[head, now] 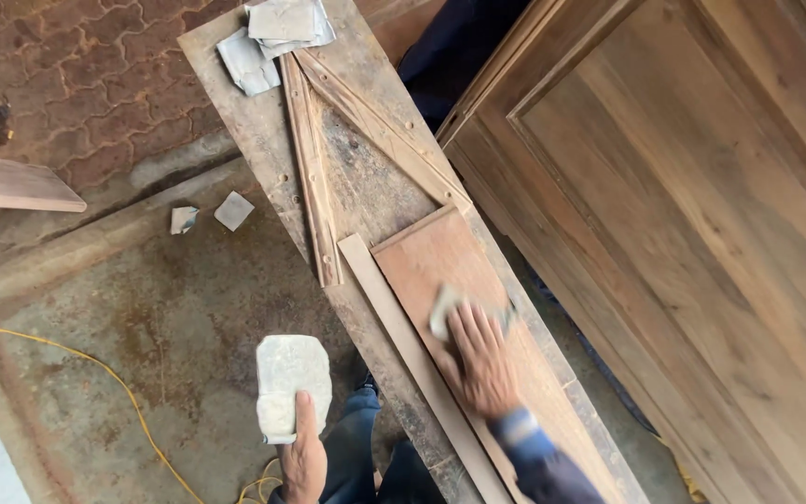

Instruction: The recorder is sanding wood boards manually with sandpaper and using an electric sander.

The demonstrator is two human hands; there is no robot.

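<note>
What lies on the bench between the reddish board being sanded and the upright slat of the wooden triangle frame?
In the head view, one pale narrow wood strip lies alongside the reddish board, between it and the slat; otherwise bare workbench.

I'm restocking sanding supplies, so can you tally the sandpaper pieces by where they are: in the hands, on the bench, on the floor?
In the hands: 2, a grey worn sheet in the left hand, a pale folded piece under the right hand
Loose grey pile on the wooden bench: about 3, overlapping
Small grey squares on the concrete floor: 2
Total: about 7
</note>
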